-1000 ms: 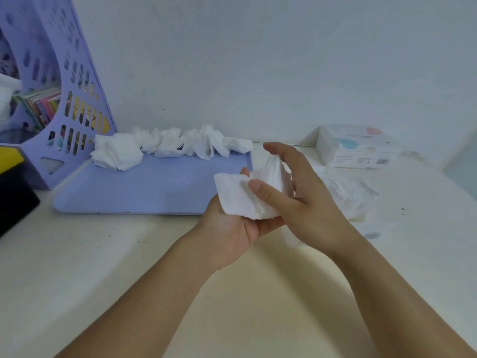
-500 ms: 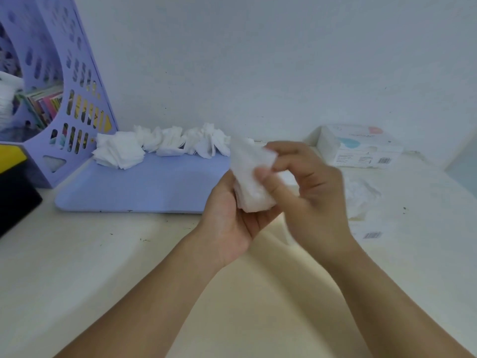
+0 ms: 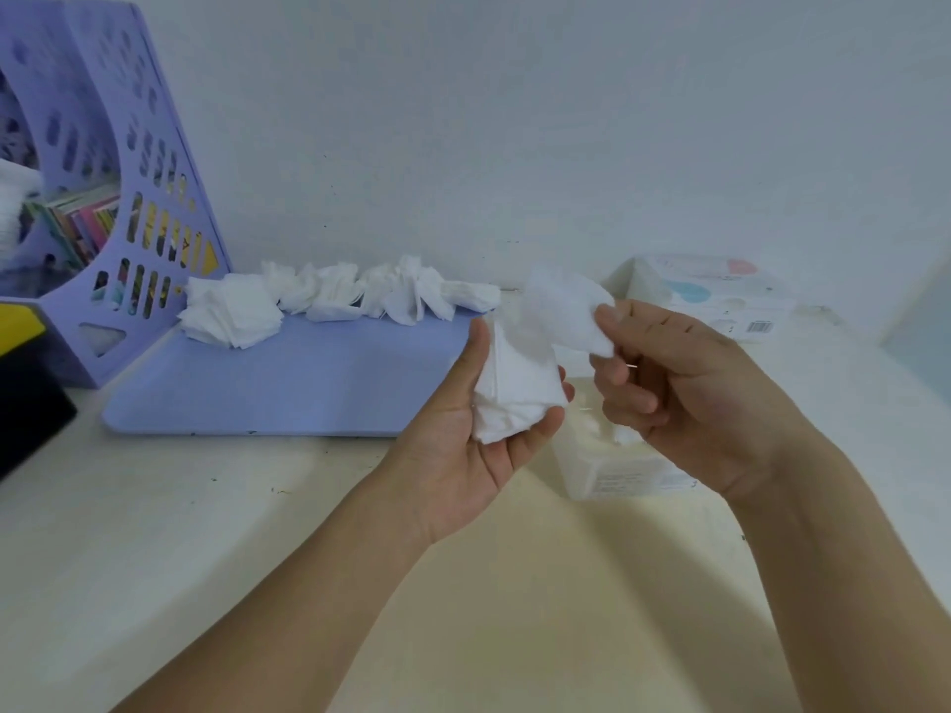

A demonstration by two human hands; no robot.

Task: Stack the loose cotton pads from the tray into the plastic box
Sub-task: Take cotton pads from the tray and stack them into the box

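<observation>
Okay, quick labels for you:
Left hand (image 3: 463,429): yours, palm up, thumb and fingers curled round a small stack of cotton pads (image 3: 514,393), held above the surface (image 3: 180,532) just past the tray's right end.
Right hand (image 3: 684,398): your thumb and forefinger pinch a single pad (image 3: 566,311) (blurred) at its right edge, lifted just above the stack and overlapping its top; other fingers loosely curled.
Tray (image 3: 288,383): lilac, flat on the surface, left of your hands.
Loose pads on tray (image 3: 329,301): a ragged row along the far edge, with a flatter fanned heap at the left end (count not readable).
Plastic box (image 3: 612,465): clear, on the surface below and behind your right hand, mostly hidden; white pads show inside.
Carton (image 3: 715,295): white, printed, barcode on its side, far right by the wall.
File rack (image 3: 128,208): lilac, perforated, left of the tray, books inside.
</observation>
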